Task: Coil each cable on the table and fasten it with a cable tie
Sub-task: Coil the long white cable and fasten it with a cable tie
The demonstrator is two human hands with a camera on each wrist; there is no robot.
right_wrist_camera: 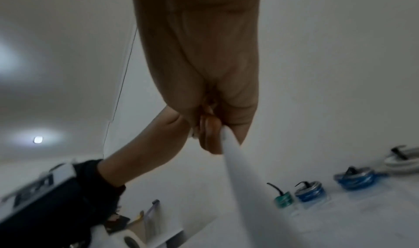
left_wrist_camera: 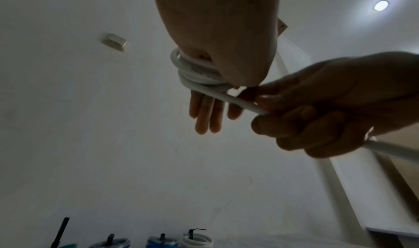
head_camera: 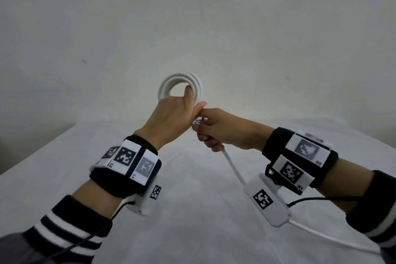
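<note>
A white cable is wound into a coil (head_camera: 179,84) held up above the table. My left hand (head_camera: 171,118) holds the coil, with the thumb stuck up through its middle. In the left wrist view the coil (left_wrist_camera: 195,72) is pinched under the thumb's base and the fingers (left_wrist_camera: 204,113) point out straight. My right hand (head_camera: 216,130) touches the left and grips the cable's loose tail (head_camera: 232,167) in its fist. The tail slants down to the right. In the right wrist view the tail (right_wrist_camera: 238,180) leaves the curled fingers (right_wrist_camera: 209,135). Something small and bluish (head_camera: 199,121) shows between the hands.
The table (head_camera: 192,210) has a white cloth and stands against a white wall. Several coils bound with black ties sit along its far side: green (right_wrist_camera: 283,199), blue (right_wrist_camera: 309,191), blue (right_wrist_camera: 354,178) and white (right_wrist_camera: 403,159). A roll of tape (right_wrist_camera: 130,240) lies near the left edge.
</note>
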